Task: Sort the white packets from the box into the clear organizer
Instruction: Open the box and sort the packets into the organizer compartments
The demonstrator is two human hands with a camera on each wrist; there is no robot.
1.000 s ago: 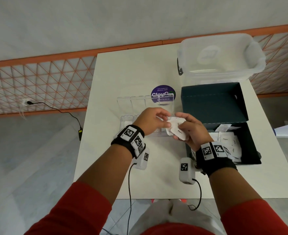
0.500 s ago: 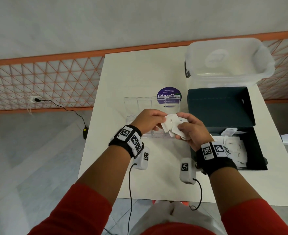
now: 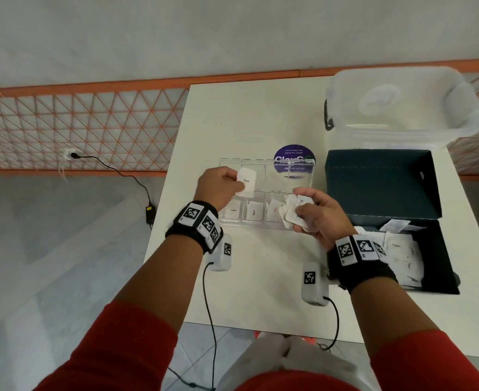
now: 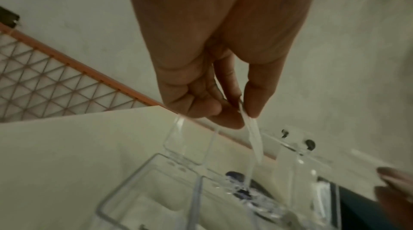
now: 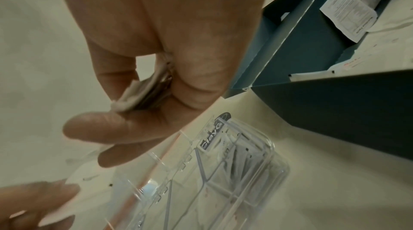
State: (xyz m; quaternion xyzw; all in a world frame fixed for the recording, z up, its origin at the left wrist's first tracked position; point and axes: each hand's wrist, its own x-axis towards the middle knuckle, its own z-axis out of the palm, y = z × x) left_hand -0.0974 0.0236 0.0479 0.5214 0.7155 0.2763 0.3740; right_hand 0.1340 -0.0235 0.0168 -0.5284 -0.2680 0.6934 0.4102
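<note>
Left hand (image 3: 218, 184) pinches one white packet (image 3: 246, 182) between thumb and fingers, above the clear organizer (image 3: 266, 221) on the white table (image 3: 261, 272). Organizer's near compartments hold packets. Right hand (image 3: 317, 218) grips a fanned bunch of packets (image 3: 293, 214) over organizer's right end. Dark box (image 3: 430, 277), further right, holds more packets.

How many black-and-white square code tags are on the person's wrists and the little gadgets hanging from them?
8 show: three on the left wristband, three on the right wristband, one on each hanging gadget. More may wrap round out of sight.
</note>
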